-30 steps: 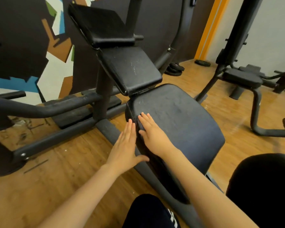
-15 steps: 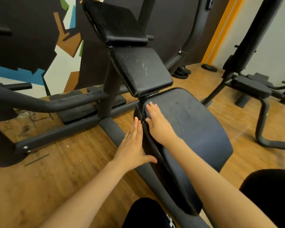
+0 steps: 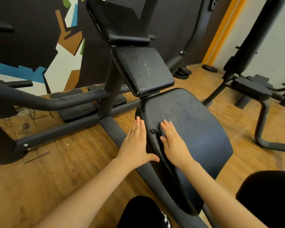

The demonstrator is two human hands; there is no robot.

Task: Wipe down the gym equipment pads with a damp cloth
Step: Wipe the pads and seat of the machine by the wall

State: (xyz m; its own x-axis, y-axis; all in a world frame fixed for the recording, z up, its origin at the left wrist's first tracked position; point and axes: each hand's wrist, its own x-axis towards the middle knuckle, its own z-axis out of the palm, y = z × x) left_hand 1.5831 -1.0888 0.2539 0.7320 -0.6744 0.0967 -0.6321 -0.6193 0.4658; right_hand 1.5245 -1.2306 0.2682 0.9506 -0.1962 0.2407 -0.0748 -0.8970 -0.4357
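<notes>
A person stands over a black weight machine on a wooden floor (image 3: 59, 170), looking down at both bare forearms. At the far left, a dark steel frame tube (image 3: 44, 100) runs across in front of a wall painted with blue, brown and green shapes.

The left hand (image 3: 135, 143) lies flat against the left side wall of the seat pad (image 3: 196, 129), fingers (image 3: 139, 127) straight and together, thumb spread toward the pad's lower edge. It holds nothing.

Next comes the seat pad itself, a broad, curved cushion in dark vinyl, bolted to the machine and sloping down toward the viewer. It looks firm yet slightly yielding, smooth and likely slippery once damp. It will not lift or shift, so it calls for bracing, not gripping. A small torn flap or tab at the seam (image 3: 154, 131) sits between the two hands; its exact nature is hard to make out.

The right hand (image 3: 174, 142) rests palm down on the pad's top surface, fingers straight, also holding nothing. No cloth appears anywhere in view.

Above, a smaller back pad (image 3: 143, 69) with whitish scuffs tilts upward, with a head pad (image 3: 117, 22) above it. To the right stands a second bench (image 3: 252, 87), well apart.
</notes>
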